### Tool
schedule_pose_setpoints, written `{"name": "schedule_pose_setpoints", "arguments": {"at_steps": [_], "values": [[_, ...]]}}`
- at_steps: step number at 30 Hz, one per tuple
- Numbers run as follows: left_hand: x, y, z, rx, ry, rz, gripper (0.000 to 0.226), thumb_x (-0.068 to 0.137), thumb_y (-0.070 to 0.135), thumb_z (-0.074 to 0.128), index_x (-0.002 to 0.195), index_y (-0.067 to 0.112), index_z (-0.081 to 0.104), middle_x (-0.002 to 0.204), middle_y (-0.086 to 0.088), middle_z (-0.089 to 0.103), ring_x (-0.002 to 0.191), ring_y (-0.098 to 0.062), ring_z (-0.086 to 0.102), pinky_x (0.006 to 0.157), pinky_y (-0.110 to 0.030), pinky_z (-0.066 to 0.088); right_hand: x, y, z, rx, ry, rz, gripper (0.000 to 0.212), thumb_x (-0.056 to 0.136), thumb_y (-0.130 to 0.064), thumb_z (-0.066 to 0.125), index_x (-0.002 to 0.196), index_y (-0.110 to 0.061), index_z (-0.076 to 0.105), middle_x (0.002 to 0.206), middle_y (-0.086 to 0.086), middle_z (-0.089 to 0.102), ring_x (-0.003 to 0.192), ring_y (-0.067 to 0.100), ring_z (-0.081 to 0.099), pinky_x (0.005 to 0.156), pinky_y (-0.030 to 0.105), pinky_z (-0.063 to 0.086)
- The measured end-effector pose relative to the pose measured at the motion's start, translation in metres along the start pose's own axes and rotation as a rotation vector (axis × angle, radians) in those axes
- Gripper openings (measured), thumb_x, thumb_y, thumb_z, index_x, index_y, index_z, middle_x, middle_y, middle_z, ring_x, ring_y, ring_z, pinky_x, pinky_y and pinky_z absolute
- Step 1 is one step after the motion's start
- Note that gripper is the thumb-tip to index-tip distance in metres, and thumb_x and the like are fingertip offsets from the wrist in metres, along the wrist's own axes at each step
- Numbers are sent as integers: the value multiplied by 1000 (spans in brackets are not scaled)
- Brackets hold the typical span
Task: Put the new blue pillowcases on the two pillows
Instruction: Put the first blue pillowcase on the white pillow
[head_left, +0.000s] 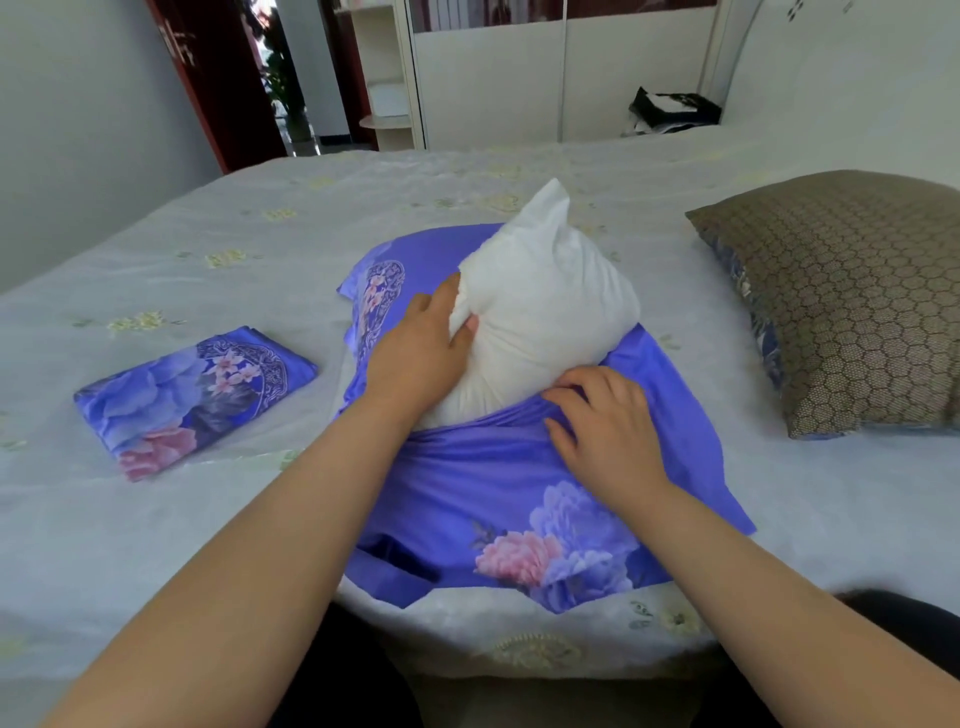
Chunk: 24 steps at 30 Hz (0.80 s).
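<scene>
1. The bed (363, 218), under a pale flowered sheet, fills my view; everything in the task lies on it.
2. At the right edge lies the second pillow (852, 301), in a brown honeycomb-patterned cover with a blue one showing beneath. It is well apart from my hands and, as I judge it, not yet in a new case.
3. In the near middle lies the open blue pillowcase (519, 499), bunched around the lower part of the white pillow (545, 312). Most of the pillow stands out of the mouth, one corner pointing up.
4. At the near left lies the folded pillowcase (192, 400), untouched and clear of the work.
5. My left hand (421, 353) grips the pillow's left side, fingers dug into the filling. My right hand (602, 421) lies on the blue cloth at the mouth's edge, fingers curled and seemingly bunching the hem.
6. What could go wrong, as I read it: if I push without holding the hem, the loose cloth may slide along with the pillow. The raised corner may fold over and lump inside.
7. Far off stand a white wardrobe (519, 78) and a dark bag (675, 109); neither stands in the way.
</scene>
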<state>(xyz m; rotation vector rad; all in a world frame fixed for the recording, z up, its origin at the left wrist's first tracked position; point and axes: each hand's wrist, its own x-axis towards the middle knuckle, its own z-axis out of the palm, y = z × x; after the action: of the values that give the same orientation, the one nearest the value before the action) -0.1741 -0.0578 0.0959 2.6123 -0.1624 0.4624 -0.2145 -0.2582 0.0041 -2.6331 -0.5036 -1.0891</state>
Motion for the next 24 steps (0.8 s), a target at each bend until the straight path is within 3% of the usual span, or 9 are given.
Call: {"name": "schedule_pose_setpoints", "arguments": {"at_steps": [4,7,9,11,14,19,22,23,24], "values": [[-5,0,-2,-67,155,62,68,96,34,47,149,37,5,149,4,31,122,-24,47,74,-32,39,-6,0,20,-137,-189,110,56,67,-34,73,120,-23,57,116,6,52,104,29,48,87,42,40],[-10,-2,5,10,301,236,52,92,26,53,137,36,30,148,0,30,120,-24,45,73,-38,50,4,0,20,-111,-104,168,33,64,-28,68,96,-21,63,100,7,53,96,29,47,79,40,40],[-12,-5,13,105,354,293,32,89,19,55,117,26,41,139,-6,38,107,-32,51,66,-40,49,15,1,13,-46,-16,125,14,67,-25,57,78,-18,60,83,5,52,83,29,51,75,36,35],[-11,-8,22,205,329,320,19,88,18,54,106,20,48,129,-8,49,97,-33,54,64,-39,45,22,4,1,46,63,69,9,70,-22,51,73,-16,55,71,3,55,70,29,56,68,32,36],[-17,-4,29,268,178,380,22,90,27,42,94,14,60,104,-6,63,84,-32,59,59,-31,34,35,11,-19,68,245,0,10,75,-21,50,84,-18,52,69,3,65,60,28,61,52,32,43],[-20,22,10,76,-357,157,43,101,37,23,69,19,44,103,-11,64,87,-28,51,75,-33,39,60,-3,-32,59,437,-115,40,84,-7,51,121,-18,58,100,10,64,89,25,51,74,34,42],[-17,28,-1,-90,-532,79,62,97,56,14,85,19,62,110,-9,63,96,-26,54,87,-33,40,67,-10,-40,97,243,-83,51,84,-1,52,131,-20,56,125,9,58,107,27,53,89,35,45],[-17,27,-4,-128,-595,88,63,95,61,16,92,21,65,106,-5,65,95,-23,56,87,-32,41,68,-12,-45,108,86,-2,58,84,-1,52,138,-24,48,118,7,62,101,26,57,83,35,48],[-18,25,-7,-139,-659,121,57,93,63,24,85,24,64,92,0,64,84,-18,57,80,-31,42,70,-13,-52,98,-100,89,66,86,-4,50,144,-30,35,101,6,65,88,28,58,73,35,47]]}}
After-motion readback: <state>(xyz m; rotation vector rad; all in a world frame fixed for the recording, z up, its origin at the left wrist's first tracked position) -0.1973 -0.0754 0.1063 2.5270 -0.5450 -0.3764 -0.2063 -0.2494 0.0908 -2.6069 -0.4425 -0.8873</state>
